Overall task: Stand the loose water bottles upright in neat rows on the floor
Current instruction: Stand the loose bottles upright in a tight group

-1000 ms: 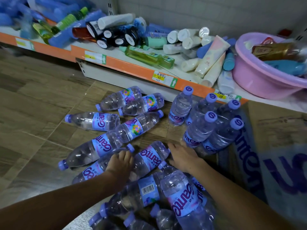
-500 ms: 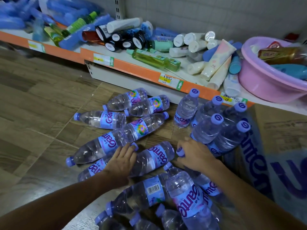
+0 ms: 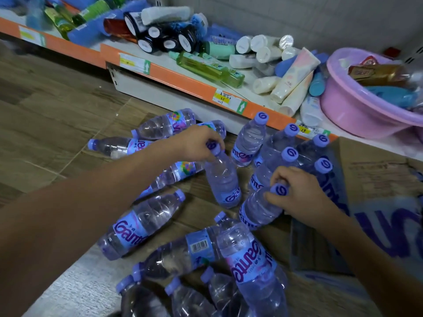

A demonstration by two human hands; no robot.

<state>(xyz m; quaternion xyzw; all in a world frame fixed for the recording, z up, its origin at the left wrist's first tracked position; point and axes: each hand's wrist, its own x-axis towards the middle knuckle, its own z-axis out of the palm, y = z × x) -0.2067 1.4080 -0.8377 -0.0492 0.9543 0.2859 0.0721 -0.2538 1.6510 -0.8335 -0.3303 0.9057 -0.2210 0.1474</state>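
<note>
Clear water bottles with purple caps and purple labels cover the wooden floor (image 3: 57,115). My left hand (image 3: 199,143) grips the neck of one bottle (image 3: 223,181) and holds it upright. My right hand (image 3: 295,191) grips the neck of a second bottle (image 3: 258,209), upright and just in front of the standing group (image 3: 286,154) of several bottles by the shelf. Several loose bottles still lie on their sides: one big one (image 3: 142,223) near my left forearm, others behind my left hand (image 3: 160,126) and a pile at the bottom (image 3: 206,271).
A low orange-edged shelf (image 3: 178,76) runs behind, piled with tubes and toiletry bottles. A pink basin (image 3: 357,110) sits on it at the right. A cardboard carton (image 3: 377,202) with purple lettering lies beside the standing bottles on the right.
Both hands have each picked up a lying bottle by the neck and stood it up near the standing group. The view has moved closer.
</note>
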